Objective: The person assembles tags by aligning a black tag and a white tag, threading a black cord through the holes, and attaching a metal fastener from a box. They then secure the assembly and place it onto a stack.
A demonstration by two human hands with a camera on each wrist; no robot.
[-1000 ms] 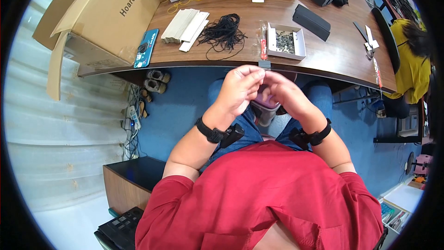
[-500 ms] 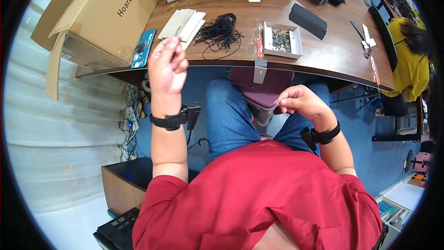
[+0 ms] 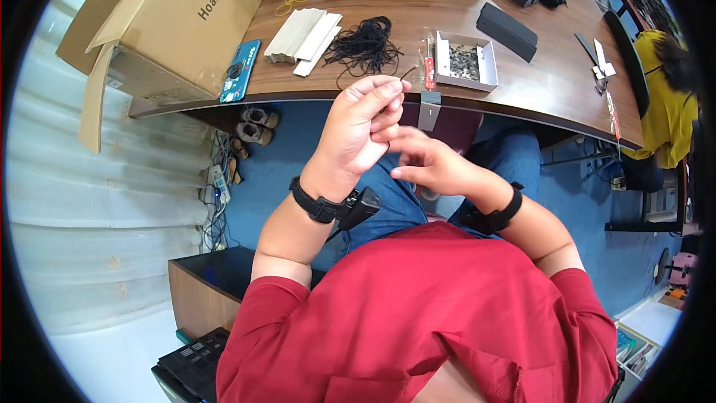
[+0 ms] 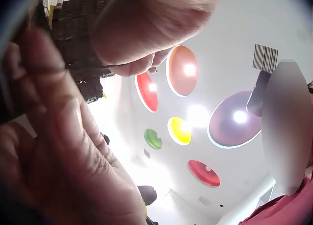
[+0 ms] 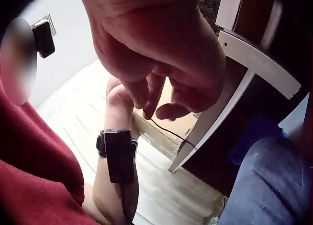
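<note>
My left hand (image 3: 358,123) is raised near the front table edge, its thumb and curled fingers pinching a thin black cord (image 3: 408,72), whose short end sticks out past the fingertips. Just below and to the right, my right hand (image 3: 436,164) reaches toward the left palm with thumb and fingers apart. In the right wrist view the cord (image 5: 171,132) runs down from the fingertips, with the right thumb (image 5: 171,110) away from it. A grey metal piece (image 3: 429,110) stands at the table edge beyond the hands.
On the table (image 3: 447,11) lie a tangle of black cords (image 3: 365,45), pale card strips (image 3: 298,36), a white box (image 3: 466,61) of small dark pieces and a dark flat stack (image 3: 507,32). A large cardboard box (image 3: 179,37) stands left. Scissors (image 3: 589,52) lie right.
The hands were together at the table edge, then the left swung out left and the right drew back. Now they are close together again, somewhat left of their first place.
</note>
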